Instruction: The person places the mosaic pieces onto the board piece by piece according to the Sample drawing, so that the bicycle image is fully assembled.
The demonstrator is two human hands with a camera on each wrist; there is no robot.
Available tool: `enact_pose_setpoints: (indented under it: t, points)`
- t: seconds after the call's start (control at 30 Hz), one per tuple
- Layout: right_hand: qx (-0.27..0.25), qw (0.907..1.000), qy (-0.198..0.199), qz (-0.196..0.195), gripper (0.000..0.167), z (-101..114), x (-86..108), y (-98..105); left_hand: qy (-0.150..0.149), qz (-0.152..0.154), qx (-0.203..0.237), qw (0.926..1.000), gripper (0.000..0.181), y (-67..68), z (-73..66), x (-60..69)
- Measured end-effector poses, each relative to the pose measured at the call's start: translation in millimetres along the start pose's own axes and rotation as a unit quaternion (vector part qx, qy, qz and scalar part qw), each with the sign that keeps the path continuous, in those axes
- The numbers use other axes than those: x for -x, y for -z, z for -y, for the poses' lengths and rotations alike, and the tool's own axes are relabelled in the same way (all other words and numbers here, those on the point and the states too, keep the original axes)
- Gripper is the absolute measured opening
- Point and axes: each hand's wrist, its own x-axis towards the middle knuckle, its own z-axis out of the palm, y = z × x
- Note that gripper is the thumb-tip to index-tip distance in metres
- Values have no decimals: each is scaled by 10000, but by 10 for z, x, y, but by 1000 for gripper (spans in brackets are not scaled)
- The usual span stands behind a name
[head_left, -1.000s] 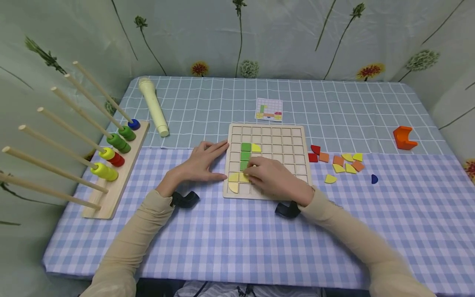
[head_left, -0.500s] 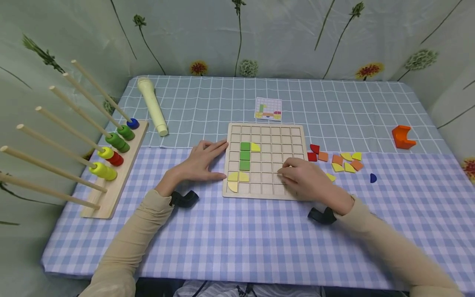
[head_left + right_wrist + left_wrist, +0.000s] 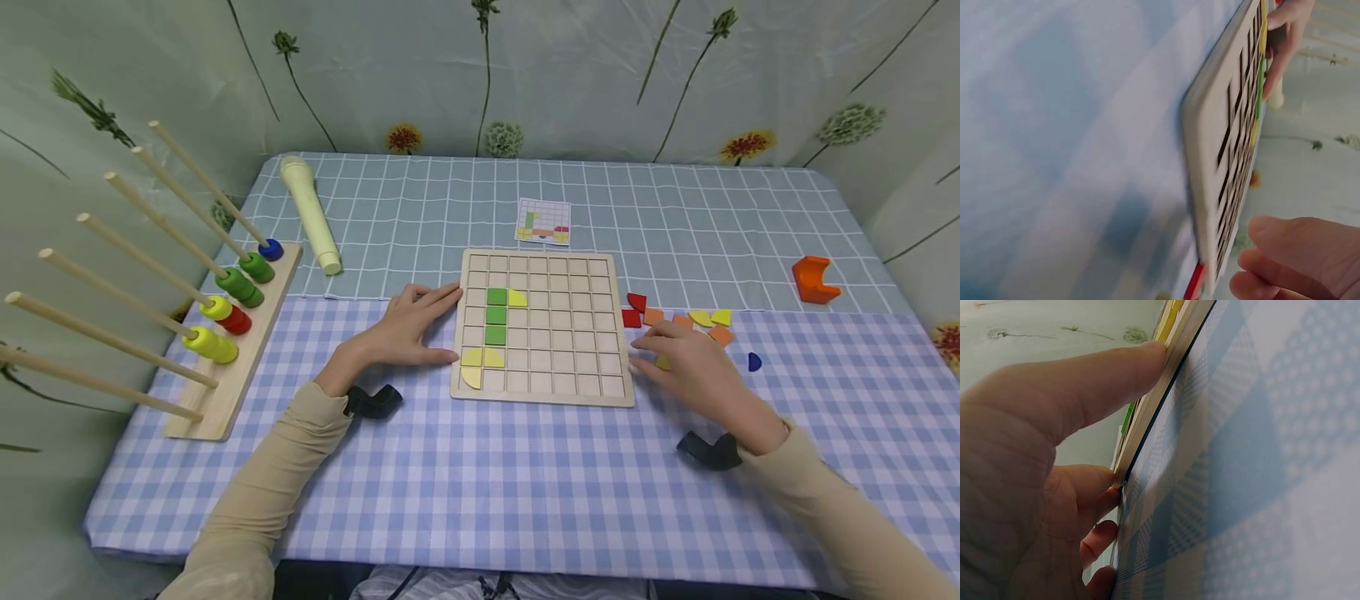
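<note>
A wooden grid board (image 3: 551,399) lies at the middle of the table. My left hand (image 3: 407,332) rests against its left edge, thumb and fingers spread; the left wrist view shows the thumb (image 3: 1097,387) touching the board's side. Green squares (image 3: 496,316) stand in a column on the grid, beside a yellow quarter-circle (image 3: 517,297). More yellow quarter-circles (image 3: 472,377) sit near its lower left corner. My right hand (image 3: 697,371) hovers past the board's right edge, fingers loosely bent and apparently holding nothing. Below its fingers a yellow piece (image 3: 663,362) is partly covered.
Right of the board are red pieces (image 3: 632,318), orange pieces (image 3: 721,335), yellow pieces (image 3: 701,317) and a blue half-circle (image 3: 754,362). A pattern card (image 3: 543,221) lies behind the board. A bead rack (image 3: 247,350), pale microphone-shaped object (image 3: 311,217) and orange block (image 3: 816,279) stand farther out.
My right hand has moved right, from the board's lower left across the grid to the loose pieces, uncovering a yellow quarter-circle below the green column. My left hand has stayed put.
</note>
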Motion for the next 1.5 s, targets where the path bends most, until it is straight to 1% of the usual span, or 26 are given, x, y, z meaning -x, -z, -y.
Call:
enact_pose_setpoints:
  t: [0.1, 0.2, 0.37, 0.43, 0.6, 0.73, 0.9, 1.07, 1.3, 1.5]
  points:
    - [7, 9995, -291, 118, 22, -74, 59, 14, -5, -9, -10, 10000, 94, -1, 4, -1]
    - [72, 9984, -498, 254, 24, -140, 104, 33, 0, -15, 12, 10000, 93, -1, 6, 2]
    - [193, 9961, -777, 360, 26, -219, 154, 33, -16, -34, 10, 10000, 93, -3, 4, 3]
    - [219, 9959, -806, 361, 25, -243, 164, 23, -37, -48, -8, 10000, 93, -6, 6, 2]
    - [235, 9965, -753, 292, 22, -282, 172, 0, -60, -83, 9, 9999, 92, -10, 8, 8]
    - [82, 9961, -753, 462, 23, -286, 151, -2, -91, -121, -30, 9999, 93, -10, 6, 15]
    - [-73, 9958, -637, 646, 21, -276, 108, 6, -69, -111, -27, 9999, 93, -8, -4, 14]
    - [-52, 9962, -558, 665, 21, -267, 85, 6, -66, -78, -36, 9999, 93, -8, -9, 3]
    - [13, 9994, -220, 271, 23, -183, 52, 7, -17, -4, -40, 10000, 94, -7, 3, 3]
    - [-260, 9995, 124, 99, 24, -20, -3, -10, -33, -12, -70, 10000, 94, -6, 11, 7]
